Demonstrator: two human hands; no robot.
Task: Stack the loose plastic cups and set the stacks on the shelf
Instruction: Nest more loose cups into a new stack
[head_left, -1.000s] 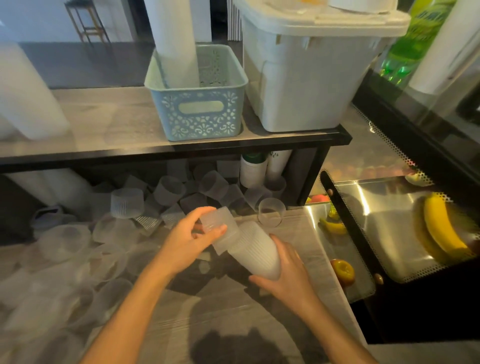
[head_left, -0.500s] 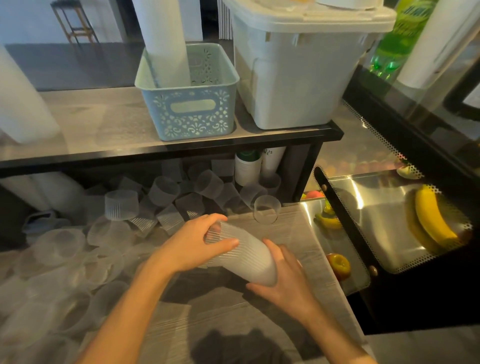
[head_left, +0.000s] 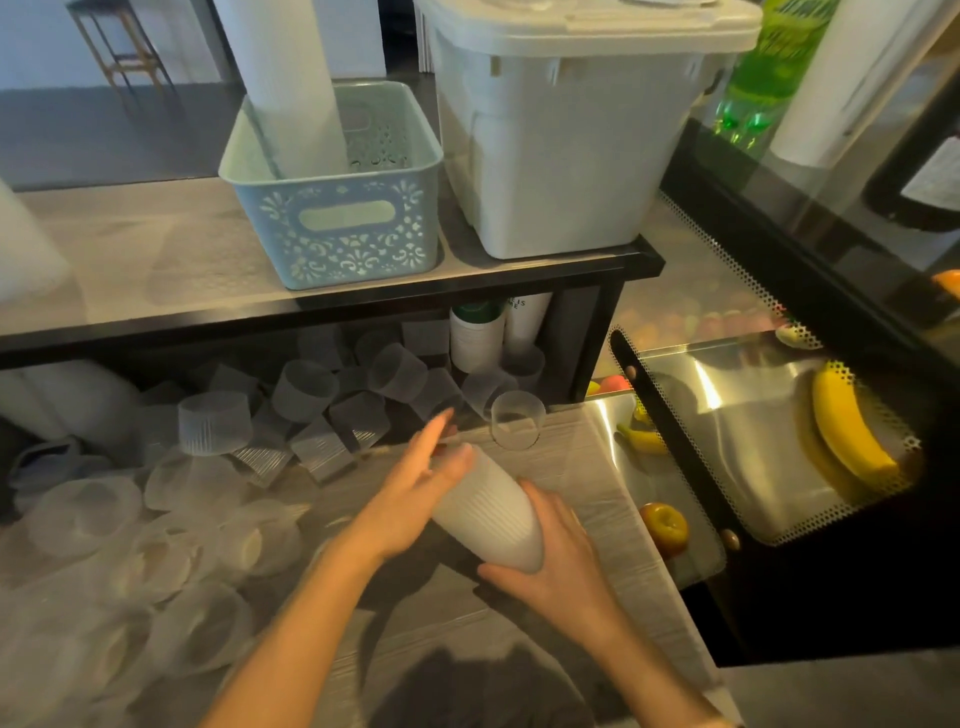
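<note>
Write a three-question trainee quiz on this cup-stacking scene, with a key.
1. True or false: the right hand holds the cup stack by its lower end.
2. What stands in the blue basket? A) a tall white cup stack B) a banana C) an apple
3. Fill in: the left hand touches the stack with ___ fingers.

Key: 1 true; 2 A; 3 straight

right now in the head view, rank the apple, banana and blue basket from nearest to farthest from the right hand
1. apple, just right of the right hand, under the glass
2. banana, farther right in the case
3. blue basket, up on the shelf, back left
</note>
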